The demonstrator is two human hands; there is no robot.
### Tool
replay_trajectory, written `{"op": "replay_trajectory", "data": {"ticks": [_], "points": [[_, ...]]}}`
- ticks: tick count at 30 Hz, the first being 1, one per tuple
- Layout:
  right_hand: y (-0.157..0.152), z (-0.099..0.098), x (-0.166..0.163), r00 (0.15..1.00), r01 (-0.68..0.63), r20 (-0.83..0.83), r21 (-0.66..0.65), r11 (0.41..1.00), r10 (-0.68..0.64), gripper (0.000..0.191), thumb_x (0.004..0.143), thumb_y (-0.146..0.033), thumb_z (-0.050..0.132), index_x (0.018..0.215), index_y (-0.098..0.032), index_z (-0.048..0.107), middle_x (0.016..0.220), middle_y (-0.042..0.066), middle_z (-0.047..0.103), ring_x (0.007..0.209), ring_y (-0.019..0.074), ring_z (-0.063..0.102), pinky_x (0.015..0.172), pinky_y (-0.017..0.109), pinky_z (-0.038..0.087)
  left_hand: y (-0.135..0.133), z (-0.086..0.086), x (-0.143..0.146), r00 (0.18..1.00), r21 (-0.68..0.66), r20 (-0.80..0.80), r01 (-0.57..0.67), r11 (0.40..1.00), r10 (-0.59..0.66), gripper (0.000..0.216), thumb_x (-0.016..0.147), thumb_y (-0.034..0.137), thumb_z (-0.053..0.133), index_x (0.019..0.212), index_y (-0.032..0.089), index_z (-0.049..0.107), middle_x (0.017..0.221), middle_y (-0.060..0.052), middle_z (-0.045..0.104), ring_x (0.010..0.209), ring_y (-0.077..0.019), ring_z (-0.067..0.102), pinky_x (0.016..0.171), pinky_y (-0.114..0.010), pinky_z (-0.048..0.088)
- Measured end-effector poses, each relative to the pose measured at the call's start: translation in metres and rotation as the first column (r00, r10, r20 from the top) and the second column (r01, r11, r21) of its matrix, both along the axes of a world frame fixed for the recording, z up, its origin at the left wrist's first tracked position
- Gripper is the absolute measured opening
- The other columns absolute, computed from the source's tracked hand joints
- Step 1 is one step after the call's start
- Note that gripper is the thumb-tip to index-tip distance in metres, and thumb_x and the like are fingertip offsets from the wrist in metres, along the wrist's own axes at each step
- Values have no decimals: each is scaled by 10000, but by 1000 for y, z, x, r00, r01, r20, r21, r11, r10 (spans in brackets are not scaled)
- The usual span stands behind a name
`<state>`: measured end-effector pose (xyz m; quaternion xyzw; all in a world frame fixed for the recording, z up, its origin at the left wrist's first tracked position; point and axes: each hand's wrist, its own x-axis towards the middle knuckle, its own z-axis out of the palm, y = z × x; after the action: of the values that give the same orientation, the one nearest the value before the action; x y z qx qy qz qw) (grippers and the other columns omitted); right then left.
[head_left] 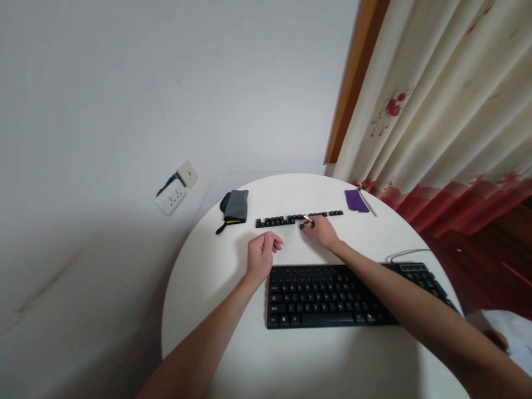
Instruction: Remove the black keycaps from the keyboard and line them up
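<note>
My right hand (319,229) reaches over the black keyboard (316,296) to a row of loose black keycaps (276,221) on the white table. Its fingers are closed on a small slim silver metal tool (308,219), whose exact kind is too small to make out. A single keycap (301,226) sits right by the fingertips; whether they touch it I cannot tell. My left hand (261,254) rests just off the keyboard's upper left corner, loosely curled into a fist with nothing visible in it. Part of the keyboard is hidden under my right forearm.
At the table's (195,310) back left lies a grey pouch (236,206) with a dark strap. A purple cloth (356,200) and a thin pale stick (367,203) lie at the back right. The keyboard's cable (405,252) curves behind it. Wall and curtain (436,111) stand beyond.
</note>
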<state>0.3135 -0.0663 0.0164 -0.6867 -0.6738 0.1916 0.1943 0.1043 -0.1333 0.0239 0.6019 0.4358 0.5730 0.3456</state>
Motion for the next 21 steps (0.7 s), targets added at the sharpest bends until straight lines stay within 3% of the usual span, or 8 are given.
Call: {"op": "replay_trajectory", "data": {"ticks": [8,21], "points": [[-2,-5,-7,994,104,20,-26,994,-104,159,814,-323,657,866,-189,724,904,89,741,860,224,682,678,253,439,-1,2,2,1000,-3,-18,2,1000,-2,529,973,513,433,697,127,668,570,-34,608,535,-123,544,536,-238,435],[8,-4,-19,989,149,1,-28,988,-149,173,839,-291,631,942,-199,734,954,104,749,932,252,695,725,275,473,-1,1,2,1000,-4,-18,19,1000,-19,516,972,504,442,703,127,669,571,-34,605,537,-123,542,532,-238,430]]}}
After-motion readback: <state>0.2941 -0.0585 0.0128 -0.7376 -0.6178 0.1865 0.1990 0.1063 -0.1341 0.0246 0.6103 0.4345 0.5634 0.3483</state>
